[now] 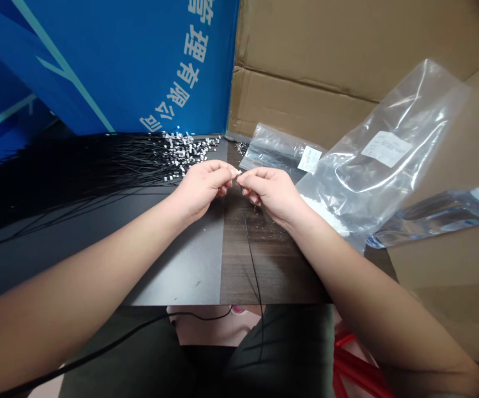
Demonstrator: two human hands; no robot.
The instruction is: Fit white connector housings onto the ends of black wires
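Observation:
My left hand (204, 187) and my right hand (271, 193) meet fingertip to fingertip above the table, both closed in a pinch. A tiny white connector (239, 172) shows between the fingertips. From beneath the right fingertips a thin black wire (251, 246) runs down across the table and over its front edge. Which fingers grip the connector and which the wire's end is partly hidden. Just beyond my left hand lies a large bundle of black wires (135, 160), many with white connectors (181, 152) on their ends.
A clear bag of black wires (275, 149) lies behind my right hand. Beside it, a larger clear plastic bag (392, 177) holds small white pieces (326, 215). A water bottle (438, 215) lies on its side at right. Blue board (140, 61) and cardboard (306, 44) wall the back.

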